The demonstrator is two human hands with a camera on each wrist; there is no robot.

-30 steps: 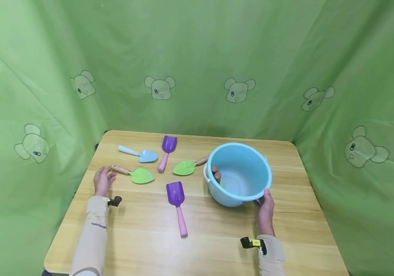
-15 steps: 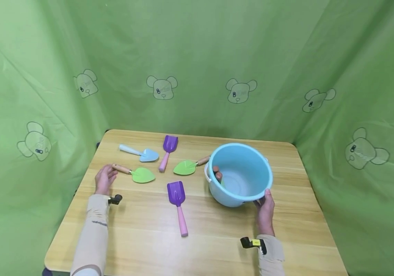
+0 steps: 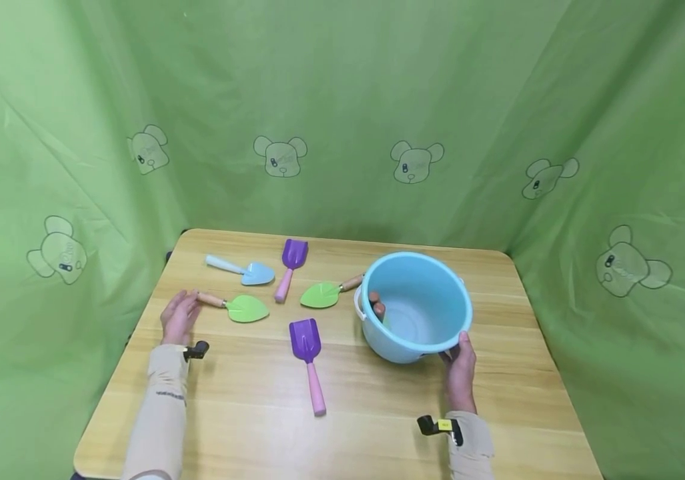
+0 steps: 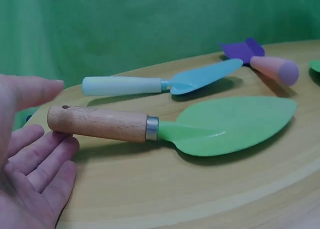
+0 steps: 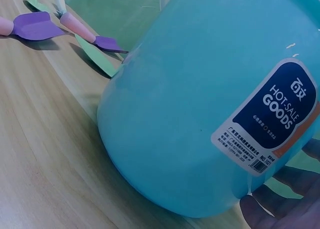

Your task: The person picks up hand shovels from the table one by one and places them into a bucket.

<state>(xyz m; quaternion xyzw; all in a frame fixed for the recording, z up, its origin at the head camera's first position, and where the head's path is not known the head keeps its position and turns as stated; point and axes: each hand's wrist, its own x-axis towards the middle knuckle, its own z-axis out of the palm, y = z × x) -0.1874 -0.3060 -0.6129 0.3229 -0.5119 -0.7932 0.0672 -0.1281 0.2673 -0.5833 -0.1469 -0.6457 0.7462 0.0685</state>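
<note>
At the table's left side my left hand (image 3: pixel 180 317) is at the handle end of a green garden trowel (image 3: pixel 247 309) with a wooden grip. In the left wrist view, the thumb is apart above the wooden handle (image 4: pixel 100 123), and the other fingertips are right under its end. My right hand (image 3: pixel 461 373) holds the light blue bucket (image 3: pixel 393 348) at its near right, thumb at the rim. The right wrist view shows the fingers (image 5: pixel 285 201) along the bucket's side, by a label (image 5: pixel 270 116). Inside the bucket lie brown handles (image 3: pixel 377 307), their blades mostly hidden.
A blue trowel (image 3: pixel 258 273) and a purple shovel (image 3: pixel 295 254) with a pink handle lie toward the back. Another green trowel (image 3: pixel 320 295) has its handle end at the bucket. A second purple shovel (image 3: pixel 305 340) lies mid-table. Green curtain (image 3: pixel 342 87) surrounds the wooden table (image 3: pixel 246 413).
The head view has shifted slightly. The left hand stays by the trowel handle, and the right hand keeps hold of the bucket in the same place.
</note>
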